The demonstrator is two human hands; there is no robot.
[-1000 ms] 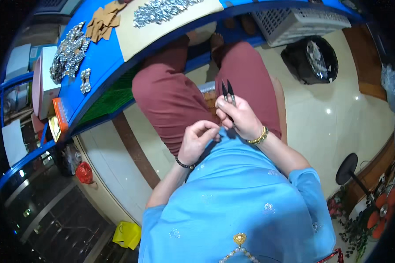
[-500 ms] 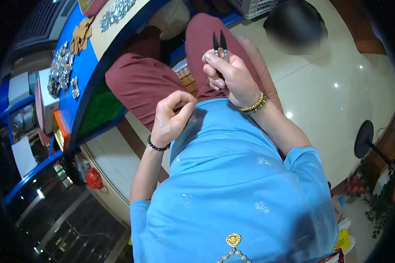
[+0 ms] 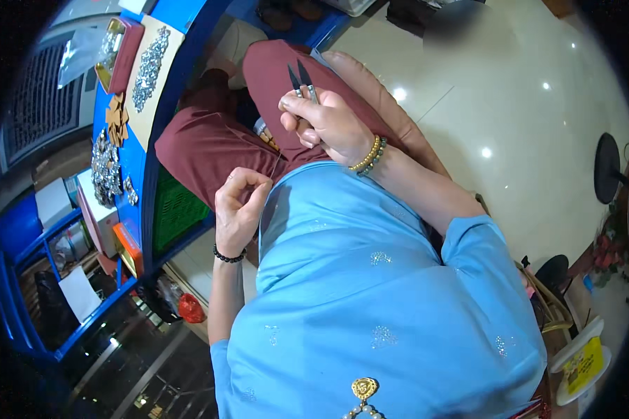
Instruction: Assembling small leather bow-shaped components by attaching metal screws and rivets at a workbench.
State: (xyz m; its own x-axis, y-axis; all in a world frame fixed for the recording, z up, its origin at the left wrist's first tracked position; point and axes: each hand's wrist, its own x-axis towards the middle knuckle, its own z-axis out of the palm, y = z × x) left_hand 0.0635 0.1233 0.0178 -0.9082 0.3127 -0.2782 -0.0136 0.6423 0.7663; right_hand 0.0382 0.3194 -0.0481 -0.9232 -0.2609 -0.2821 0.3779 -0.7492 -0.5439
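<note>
My right hand (image 3: 337, 127) is closed around a pair of thread snips (image 3: 303, 79), whose two dark pointed blades stick up past my fingers, slightly apart. Over my lap, my left hand (image 3: 237, 209) makes a pinch with thumb and forefinger. A thin thread (image 3: 279, 163) runs from that pinch up toward the curled fingers of my right hand; where it ends there is hidden. Behind the thread lie my maroon trousers (image 3: 210, 143), and between my knees a small gold-brown piece (image 3: 267, 136) partly shows.
On the blue table (image 3: 134, 112) at left lie silvery chain-like pieces (image 3: 106, 167), brown flat pieces (image 3: 117, 119), another silvery heap (image 3: 151, 70) on a tan board and a red case (image 3: 124, 56). A green basket (image 3: 182, 213) stands under the table edge.
The view has shifted, bringing more of the table into sight. Both hands keep nearly the same grip and spacing, with the thread still between them.
</note>
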